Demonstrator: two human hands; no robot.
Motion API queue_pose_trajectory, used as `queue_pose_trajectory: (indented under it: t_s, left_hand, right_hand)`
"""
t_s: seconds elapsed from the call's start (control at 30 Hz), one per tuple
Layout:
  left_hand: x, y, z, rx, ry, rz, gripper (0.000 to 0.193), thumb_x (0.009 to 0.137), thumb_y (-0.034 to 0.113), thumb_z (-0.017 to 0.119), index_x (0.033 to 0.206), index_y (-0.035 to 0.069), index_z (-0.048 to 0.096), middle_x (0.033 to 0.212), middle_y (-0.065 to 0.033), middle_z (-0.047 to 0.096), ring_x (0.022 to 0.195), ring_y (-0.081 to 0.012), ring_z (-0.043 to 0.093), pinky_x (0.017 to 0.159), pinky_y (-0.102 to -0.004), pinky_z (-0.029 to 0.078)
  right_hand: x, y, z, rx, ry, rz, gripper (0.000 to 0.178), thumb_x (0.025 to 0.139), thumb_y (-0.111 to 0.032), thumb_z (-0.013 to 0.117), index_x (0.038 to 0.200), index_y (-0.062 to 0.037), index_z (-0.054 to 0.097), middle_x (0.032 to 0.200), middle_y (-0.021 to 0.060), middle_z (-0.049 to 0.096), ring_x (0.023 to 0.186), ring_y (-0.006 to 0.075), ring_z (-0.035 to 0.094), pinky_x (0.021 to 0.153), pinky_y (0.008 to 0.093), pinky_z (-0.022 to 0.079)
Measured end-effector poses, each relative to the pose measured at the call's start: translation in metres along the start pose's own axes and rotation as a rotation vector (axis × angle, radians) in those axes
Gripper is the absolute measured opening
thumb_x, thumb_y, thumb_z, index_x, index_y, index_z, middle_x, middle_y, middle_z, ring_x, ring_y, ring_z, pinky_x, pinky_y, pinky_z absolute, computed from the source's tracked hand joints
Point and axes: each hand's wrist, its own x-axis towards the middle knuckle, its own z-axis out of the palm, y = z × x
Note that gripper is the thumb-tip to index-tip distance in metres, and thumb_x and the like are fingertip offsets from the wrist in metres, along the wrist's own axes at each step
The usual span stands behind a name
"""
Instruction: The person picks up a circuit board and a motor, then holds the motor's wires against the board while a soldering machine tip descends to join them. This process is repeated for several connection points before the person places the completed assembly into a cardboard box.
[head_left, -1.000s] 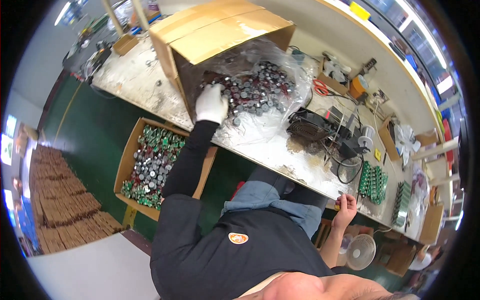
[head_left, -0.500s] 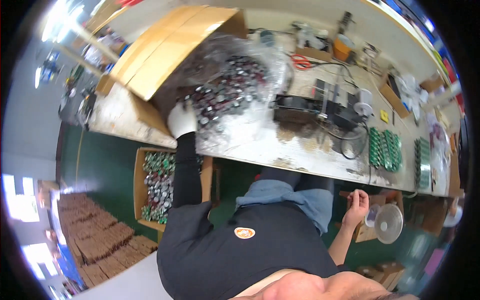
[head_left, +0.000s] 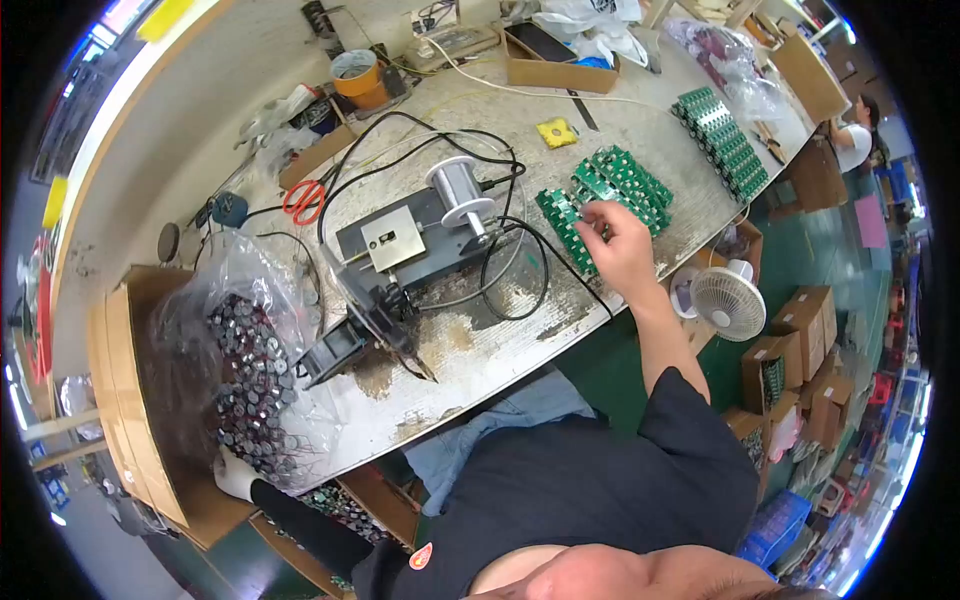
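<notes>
Spanning the worn whitish workbench (head_left: 480, 365), the person has a bare right hand (head_left: 624, 248) at the leftmost thin green circuit-board panel (head_left: 556, 220), lying beside more green panels (head_left: 625, 180). Thumb and fingers curl near its surface; I can't tell whether they pinch it. It looks light, stiff and a bit brittle, best held by its edges. The white-gloved left hand (head_left: 236, 474) is beside a loose heap of small round silver-grey metal components (head_left: 245, 375) with dark red wires, on clear plastic sheeting (head_left: 270, 265) at the open brown cardboard box (head_left: 118, 375). Its fingertips are hidden, so its grip can't be told; those smooth pieces probably slip, and suit a hold around their rims, sparing the wires.
</notes>
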Motion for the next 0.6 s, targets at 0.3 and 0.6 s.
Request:
queue_pose_trajectory:
  t_s: [0.3, 0.6]
  left_hand:
    - [-0.017, -0.051, -0.032, -0.191, 0.07, 0.155, 0.033, 0.09, 0.032, 0.058, 0.094, 0.0, 0.067, 0.096, -0.0198, 0.068, 0.085, -0.0339, 0.064, 0.077, -0.0411, 0.048]
    - [-0.066, 0.03, -0.051, -0.307, 0.173, 0.318, 0.029, 0.089, 0.026, 0.063, 0.092, -0.003, 0.064, 0.084, -0.0181, 0.067, 0.08, -0.0287, 0.063, 0.076, -0.0366, 0.048]
  right_hand:
    - [0.004, 0.018, 0.032, -0.474, -0.221, -0.129, 0.021, 0.071, -0.016, 0.072, 0.078, -0.002, 0.058, 0.08, 0.018, 0.059, 0.077, 0.0395, 0.057, 0.067, 0.0475, 0.045]
    - [0.009, 0.05, 0.038, -0.167, -0.073, 0.059, 0.025, 0.085, -0.024, 0.068, 0.083, 0.0, 0.063, 0.067, 0.0063, 0.058, 0.059, 0.0166, 0.052, 0.058, 0.0314, 0.043]
